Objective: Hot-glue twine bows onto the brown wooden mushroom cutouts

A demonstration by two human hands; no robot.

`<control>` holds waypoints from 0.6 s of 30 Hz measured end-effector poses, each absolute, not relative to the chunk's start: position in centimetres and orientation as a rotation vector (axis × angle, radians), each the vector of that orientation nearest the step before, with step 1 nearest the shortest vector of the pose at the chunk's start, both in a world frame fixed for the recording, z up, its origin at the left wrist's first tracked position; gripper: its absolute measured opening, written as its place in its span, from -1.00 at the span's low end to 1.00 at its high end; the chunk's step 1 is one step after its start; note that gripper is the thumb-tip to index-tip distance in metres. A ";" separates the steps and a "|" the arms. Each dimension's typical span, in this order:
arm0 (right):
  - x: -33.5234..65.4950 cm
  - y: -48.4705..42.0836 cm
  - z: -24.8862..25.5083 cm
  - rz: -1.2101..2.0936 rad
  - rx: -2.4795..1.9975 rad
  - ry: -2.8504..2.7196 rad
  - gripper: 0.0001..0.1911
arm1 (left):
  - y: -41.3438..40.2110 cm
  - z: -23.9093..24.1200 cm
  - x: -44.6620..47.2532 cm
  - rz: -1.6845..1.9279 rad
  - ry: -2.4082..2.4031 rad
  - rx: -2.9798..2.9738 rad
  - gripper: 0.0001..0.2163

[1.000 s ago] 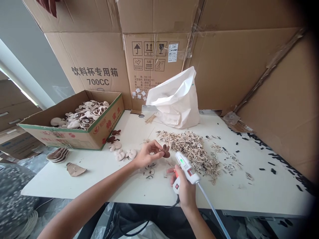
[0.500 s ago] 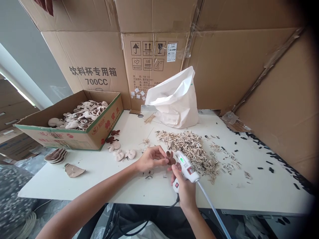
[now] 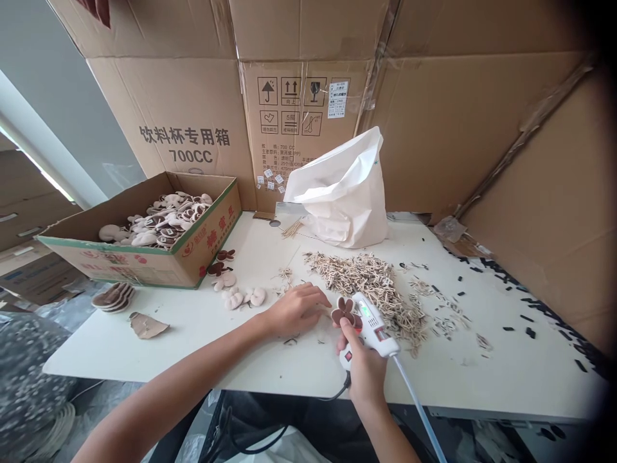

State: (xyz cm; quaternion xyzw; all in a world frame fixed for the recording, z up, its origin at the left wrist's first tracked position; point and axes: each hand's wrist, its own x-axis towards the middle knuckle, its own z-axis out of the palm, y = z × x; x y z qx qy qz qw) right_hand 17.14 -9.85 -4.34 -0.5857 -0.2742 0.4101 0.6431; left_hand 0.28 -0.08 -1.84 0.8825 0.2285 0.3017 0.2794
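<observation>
Brown lobed piece (image 3: 343,307), dark with a paler rim, lies against the left side of the glue gun (image 3: 378,331), its lower part hidden by the thumb of the right hand (image 3: 365,373). That hand's fingers are clamped around the gun's handle, mostly covering it; the nozzle cannot be made out. Left of the gun, the left hand (image 3: 299,308) has its fingers curled close together; whether they grip anything, I cannot tell.
</observation>
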 end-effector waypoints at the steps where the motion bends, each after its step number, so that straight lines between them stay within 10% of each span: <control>1: 17.1 -9.8 -4.3 0.933 -1.331 -0.627 -0.56 | 0.0 -2.0 0.3 0.788 0.585 2.432 -0.74; 18: 16.7 -9.9 -3.8 0.940 -1.325 -0.630 -0.50 | 0.6 -2.2 0.3 0.947 0.875 1.977 -0.88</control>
